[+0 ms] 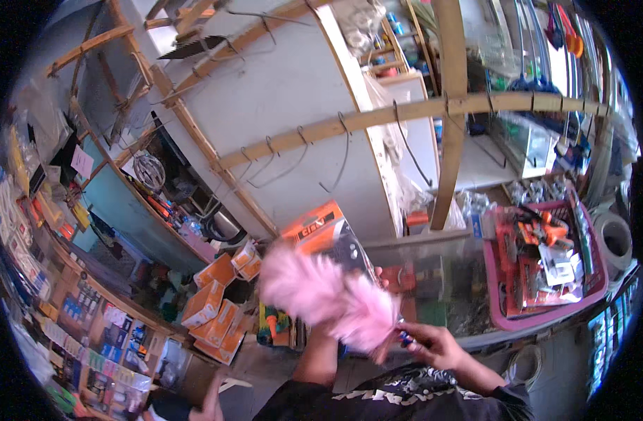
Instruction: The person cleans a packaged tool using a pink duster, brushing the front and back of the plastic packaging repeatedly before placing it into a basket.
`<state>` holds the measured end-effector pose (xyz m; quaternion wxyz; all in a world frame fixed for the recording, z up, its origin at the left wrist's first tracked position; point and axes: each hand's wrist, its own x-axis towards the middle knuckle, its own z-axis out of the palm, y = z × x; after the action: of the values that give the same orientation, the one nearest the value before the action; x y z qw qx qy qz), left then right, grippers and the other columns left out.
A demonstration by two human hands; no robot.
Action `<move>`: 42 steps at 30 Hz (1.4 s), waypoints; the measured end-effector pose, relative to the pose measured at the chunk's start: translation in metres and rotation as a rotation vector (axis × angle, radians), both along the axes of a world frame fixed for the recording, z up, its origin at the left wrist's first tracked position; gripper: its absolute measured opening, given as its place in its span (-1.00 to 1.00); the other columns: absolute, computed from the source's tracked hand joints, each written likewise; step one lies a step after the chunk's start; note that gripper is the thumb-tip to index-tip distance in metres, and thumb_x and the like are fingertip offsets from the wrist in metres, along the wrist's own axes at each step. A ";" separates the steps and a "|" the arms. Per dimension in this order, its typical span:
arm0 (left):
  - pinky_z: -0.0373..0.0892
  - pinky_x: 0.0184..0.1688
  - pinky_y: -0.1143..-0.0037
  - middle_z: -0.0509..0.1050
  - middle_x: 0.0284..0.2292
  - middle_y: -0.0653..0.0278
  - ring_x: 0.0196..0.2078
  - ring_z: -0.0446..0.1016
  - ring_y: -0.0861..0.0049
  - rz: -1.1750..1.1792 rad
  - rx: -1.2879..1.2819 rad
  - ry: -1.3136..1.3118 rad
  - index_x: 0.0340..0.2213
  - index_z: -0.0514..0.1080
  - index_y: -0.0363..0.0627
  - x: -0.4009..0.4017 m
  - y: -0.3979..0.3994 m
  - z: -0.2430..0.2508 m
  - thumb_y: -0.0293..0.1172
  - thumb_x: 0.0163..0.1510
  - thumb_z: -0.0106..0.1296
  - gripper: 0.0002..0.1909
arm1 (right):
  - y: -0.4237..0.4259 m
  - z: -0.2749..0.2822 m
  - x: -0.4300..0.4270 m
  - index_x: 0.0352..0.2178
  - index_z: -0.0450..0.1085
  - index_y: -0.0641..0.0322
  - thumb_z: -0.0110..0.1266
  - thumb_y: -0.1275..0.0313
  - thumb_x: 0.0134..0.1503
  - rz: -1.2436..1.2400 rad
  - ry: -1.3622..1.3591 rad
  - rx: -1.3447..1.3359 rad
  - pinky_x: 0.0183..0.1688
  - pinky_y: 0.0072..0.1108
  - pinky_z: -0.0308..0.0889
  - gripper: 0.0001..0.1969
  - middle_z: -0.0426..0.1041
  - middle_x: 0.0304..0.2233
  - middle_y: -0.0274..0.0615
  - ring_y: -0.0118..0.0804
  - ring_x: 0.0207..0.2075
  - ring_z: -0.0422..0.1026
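A fluffy pink feather duster (327,297) lies across the middle of the view, its feathers blurred. My right hand (432,344) is closed around the duster's short dark-blue handle at its right end. Behind the feathers is an orange and black product box (321,226) bearing writing. My left hand (378,276) is mostly hidden by the duster and the box; only fingertips show at the box's right edge, so its grip cannot be told.
A pink plastic basket (550,321) with packaged tools stands on the glass counter (458,337) at right. Several orange boxes (219,326) are stacked at left. Metal hooks hang from a wooden beam (374,118) ahead. Another person's arm (212,397) shows at lower left.
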<state>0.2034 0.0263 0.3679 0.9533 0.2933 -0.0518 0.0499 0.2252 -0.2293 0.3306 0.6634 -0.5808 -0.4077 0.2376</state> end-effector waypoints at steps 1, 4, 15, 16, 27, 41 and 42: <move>0.24 0.02 0.27 0.30 -0.03 0.19 -0.07 0.34 0.35 -0.043 -0.008 0.019 0.10 0.07 -0.05 0.001 0.007 -0.002 0.22 0.06 -0.26 -0.27 | 0.005 0.002 -0.004 0.05 0.13 0.36 -0.02 0.43 0.13 -0.007 -0.003 -0.028 -0.08 -0.54 0.29 -0.54 0.35 -0.07 -0.08 -0.37 -0.09 0.36; 0.08 0.15 0.21 0.19 0.06 0.10 0.09 0.19 0.26 -0.117 0.066 -0.218 0.10 0.06 -0.13 0.008 0.030 0.003 0.28 0.03 -0.32 -0.20 | 0.020 0.014 -0.011 0.04 0.15 0.38 0.00 0.44 0.12 -0.062 0.110 0.027 -0.12 -0.59 0.29 -0.54 0.38 -0.12 -0.14 -0.46 -0.18 0.37; 0.38 -0.09 0.46 0.39 -0.13 0.15 -0.09 0.40 0.39 -0.076 -0.031 0.021 0.03 0.15 -0.15 -0.006 0.030 0.012 0.28 -0.04 -0.18 -0.19 | 0.032 0.012 -0.010 0.13 0.00 0.27 -0.10 0.46 0.16 0.015 -0.260 -0.103 -0.57 -0.71 0.19 -0.50 0.39 -0.21 -0.19 -0.59 -0.57 0.27; 0.32 -0.02 0.39 0.31 -0.05 0.18 -0.02 0.33 0.36 0.044 -0.041 -0.143 0.06 0.10 -0.12 -0.006 0.034 0.013 0.32 -0.02 -0.26 -0.17 | 0.036 0.020 -0.015 0.11 0.04 0.28 -0.10 0.46 0.16 -0.044 0.060 -0.018 -0.52 -0.69 0.21 -0.52 0.39 -0.19 -0.20 -0.57 -0.53 0.29; 0.20 0.08 0.23 0.21 0.06 0.19 0.09 0.23 0.28 0.301 -0.131 -0.250 0.12 0.02 -0.11 -0.011 0.027 0.028 0.35 0.02 -0.43 -0.14 | 0.046 0.007 0.004 0.09 0.05 0.32 -0.12 0.46 0.17 -0.298 -0.003 0.061 -0.51 -0.67 0.22 -0.55 0.37 -0.30 -0.22 -0.57 -0.53 0.28; 0.21 0.07 0.30 0.21 0.04 0.22 0.06 0.24 0.34 0.652 -0.065 -0.297 0.11 0.04 -0.03 -0.002 0.004 0.039 0.34 0.03 -0.37 -0.19 | 0.010 0.003 -0.006 0.08 0.09 0.28 -0.10 0.54 0.15 -0.167 0.227 -0.027 -0.55 -0.73 0.17 -0.55 0.38 -0.34 -0.18 -0.60 -0.59 0.26; 0.25 0.01 0.23 0.25 0.02 0.24 0.04 0.27 0.33 0.582 -0.141 -0.381 0.09 0.09 -0.04 -0.006 -0.001 0.045 0.22 0.13 -0.51 -0.31 | 0.008 -0.001 -0.003 0.08 0.10 0.28 -0.10 0.53 0.15 -0.157 0.090 -0.053 -0.55 -0.73 0.17 -0.56 0.38 -0.33 -0.17 -0.60 -0.61 0.26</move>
<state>0.1972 0.0254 0.4126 0.8904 0.2145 -0.1392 0.3765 0.2225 -0.2212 0.3293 0.6819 -0.6172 -0.3243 0.2213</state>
